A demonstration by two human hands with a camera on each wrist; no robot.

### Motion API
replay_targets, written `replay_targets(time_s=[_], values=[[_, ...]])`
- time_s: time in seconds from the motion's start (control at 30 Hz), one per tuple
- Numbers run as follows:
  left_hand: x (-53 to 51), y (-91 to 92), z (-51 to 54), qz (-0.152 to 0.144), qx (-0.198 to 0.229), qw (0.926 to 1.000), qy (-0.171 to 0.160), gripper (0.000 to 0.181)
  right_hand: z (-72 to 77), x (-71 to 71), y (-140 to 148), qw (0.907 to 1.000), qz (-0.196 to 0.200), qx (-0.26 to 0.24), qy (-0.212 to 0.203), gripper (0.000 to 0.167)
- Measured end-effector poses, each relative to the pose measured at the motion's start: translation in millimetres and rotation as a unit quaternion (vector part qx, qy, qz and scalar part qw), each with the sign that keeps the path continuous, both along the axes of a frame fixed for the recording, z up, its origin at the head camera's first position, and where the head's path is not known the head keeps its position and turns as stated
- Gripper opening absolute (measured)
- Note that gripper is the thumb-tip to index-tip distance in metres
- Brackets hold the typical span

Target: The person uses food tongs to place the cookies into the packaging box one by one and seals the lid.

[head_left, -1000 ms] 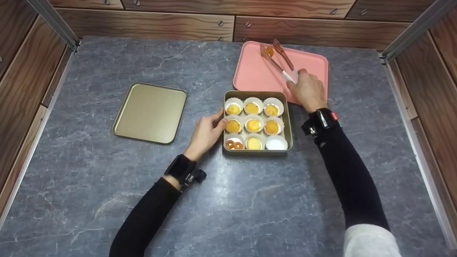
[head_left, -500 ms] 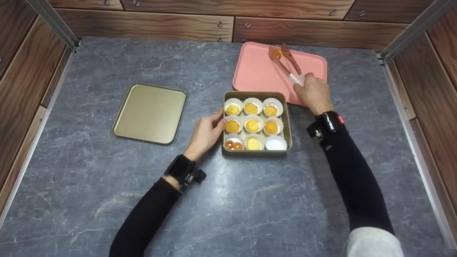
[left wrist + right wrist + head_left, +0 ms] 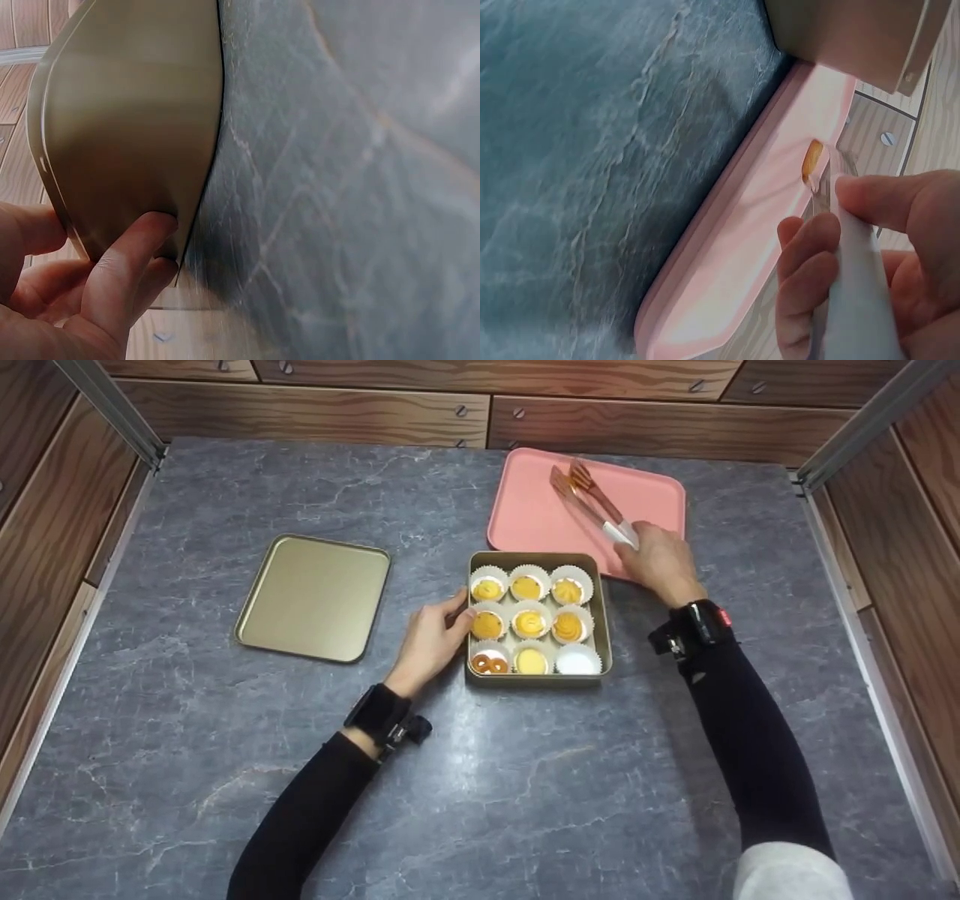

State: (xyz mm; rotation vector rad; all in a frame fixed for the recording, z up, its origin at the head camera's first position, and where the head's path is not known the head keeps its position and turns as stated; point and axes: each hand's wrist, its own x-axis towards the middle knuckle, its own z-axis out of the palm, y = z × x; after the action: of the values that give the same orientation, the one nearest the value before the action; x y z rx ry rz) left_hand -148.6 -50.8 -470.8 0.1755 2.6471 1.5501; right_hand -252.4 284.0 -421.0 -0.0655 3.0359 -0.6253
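Observation:
My left hand holds the left side of a square gold tin, thumb at the rim and fingers on the outer wall. Inside stand rows of white paper cups with yellow cookies; pretzel-shaped ones lie in the front left cup. The front right cup shows only white. In my right hand are tongs with white handles and brown heads, gripped over a pink tray. A small orange-brown cookie sits at the tong heads; whether it is pinched is unclear.
The flat gold lid lies on the grey marbled table, left of the tin. Wood-patterned panels wall the back and sides, with metal posts at the corners. The tray's front edge adjoins the tin's back right corner.
The tongs and the cookie first shifted right across the tray. Then the tong heads swung back left and drew closer together around the cookie. The left hand and tin stay put.

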Motion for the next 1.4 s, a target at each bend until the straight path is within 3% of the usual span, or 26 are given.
replay_targets(time_s=[0.37, 1.0, 1.23, 1.4], values=[[-0.1, -0.3, -1.5, 0.003, 0.0, 0.9999, 0.011, 0.047, 3.1, 14.8, 1.2, 0.9998, 0.018, 0.003, 0.003, 0.027], [-0.4, -0.3, -0.1, -0.002, 0.013, 0.9999, -0.005, 0.047, 3.4, 21.6, 11.1, 0.9991, 0.035, -0.002, 0.023, 0.025], [0.1, 0.1, -0.6, 0.002, 0.002, 1.0, 0.008, 0.046, 7.0, 32.3, 17.5, 0.9996, 0.026, -0.006, 0.008, 0.024], [0.2, 0.1, -0.7, 0.0, 0.004, 1.0, 0.009, 0.047, 10.2, 42.8, 22.0, 0.9991, 0.034, -0.008, 0.023, 0.025]])
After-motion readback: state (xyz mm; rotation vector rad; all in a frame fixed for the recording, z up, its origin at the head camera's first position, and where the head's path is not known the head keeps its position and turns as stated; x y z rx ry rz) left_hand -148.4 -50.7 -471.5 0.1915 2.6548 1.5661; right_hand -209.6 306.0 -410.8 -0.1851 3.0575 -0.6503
